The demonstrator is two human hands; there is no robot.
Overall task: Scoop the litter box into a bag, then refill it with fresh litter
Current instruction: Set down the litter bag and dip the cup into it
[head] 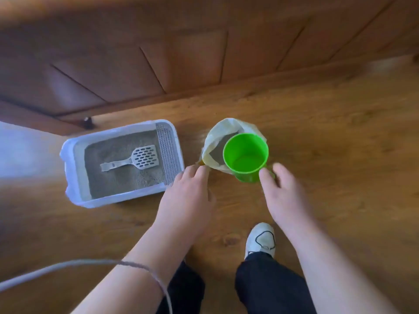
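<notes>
A white litter box (72, 159) sits on the wooden floor at the left, filled with grey litter. A grey slotted scoop (136, 159) lies flat on the litter. To its right stands an open pale bag (217, 132) with grey litter inside. A bright green cup (246, 155) hangs empty over the bag's mouth. My right hand (283, 191) holds the cup by its handle on the near side. My left hand (188, 191) pinches the bag's near left edge, between the box and the bag.
A wooden panelled door or cabinet front (181, 64) runs along the far side. My white shoe (260, 241) and dark trouser legs are below the hands. A grey cable (45, 270) crosses the lower left. A small dark doorstop (87, 122) sits behind the box.
</notes>
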